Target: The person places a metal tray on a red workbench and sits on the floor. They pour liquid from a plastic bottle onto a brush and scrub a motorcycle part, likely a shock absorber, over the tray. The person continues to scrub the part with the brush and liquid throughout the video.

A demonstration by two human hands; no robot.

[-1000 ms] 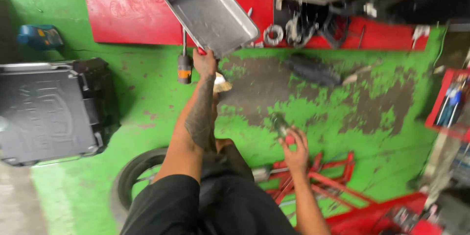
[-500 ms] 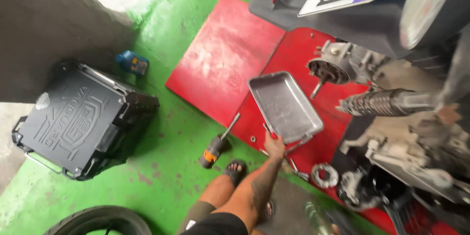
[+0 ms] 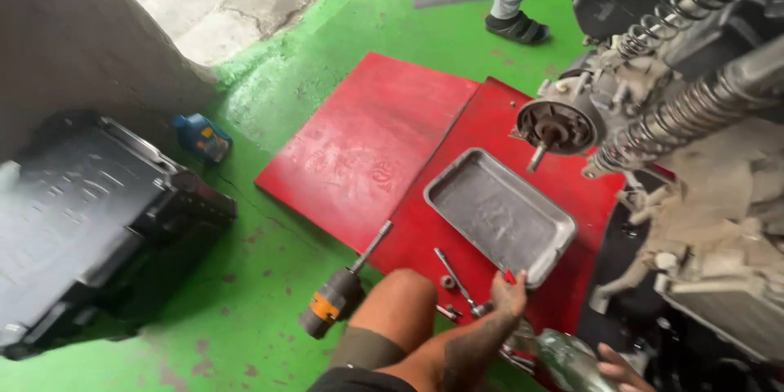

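The left hand (image 3: 508,292) pinches the near corner of the tray (image 3: 500,214), which lies on the red mat (image 3: 367,155). The right hand (image 3: 618,365) is near the right edge; its grip is hidden.

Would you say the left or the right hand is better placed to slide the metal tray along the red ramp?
Left, probably: the left hand already grips the metal tray at its near corner, while the right hand is low beside a shiny cylindrical part.

head view, looking down, floor (image 3: 269,278) near
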